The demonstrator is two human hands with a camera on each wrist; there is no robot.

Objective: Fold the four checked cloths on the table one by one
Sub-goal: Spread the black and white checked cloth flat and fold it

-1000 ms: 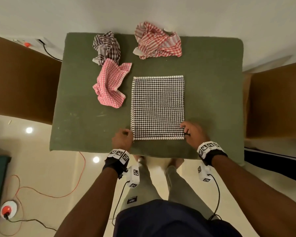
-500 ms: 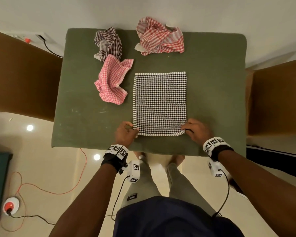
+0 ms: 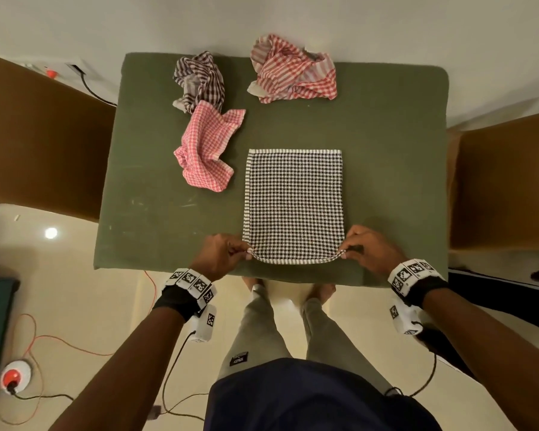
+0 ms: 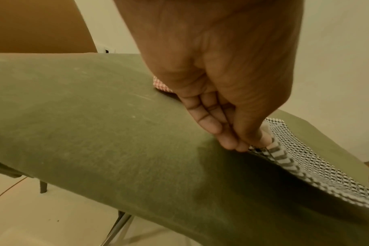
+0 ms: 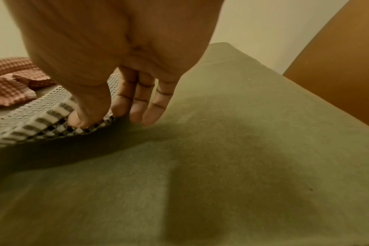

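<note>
A black-and-white checked cloth (image 3: 294, 203) lies flat in a rectangle on the green table (image 3: 156, 209), with its near edge lifted a little. My left hand (image 3: 227, 251) pinches its near left corner, and in the left wrist view the thumb and fingers (image 4: 238, 141) clamp the striped hem (image 4: 278, 154). My right hand (image 3: 366, 248) pinches the near right corner (image 5: 89, 128). Three crumpled cloths lie beyond: a pink checked one (image 3: 204, 147), a dark striped one (image 3: 199, 79) and a red-and-white one (image 3: 293, 71).
Brown chairs stand at the table's left (image 3: 41, 141) and right (image 3: 504, 181). The table's near edge (image 3: 293, 276) runs just below my hands. On the floor lie an orange cable (image 3: 59, 340) and a red-and-white plug (image 3: 13, 374).
Both hands have closed on the near corners of the black-and-white cloth and raised its near edge slightly off the table. The other cloths have not moved.
</note>
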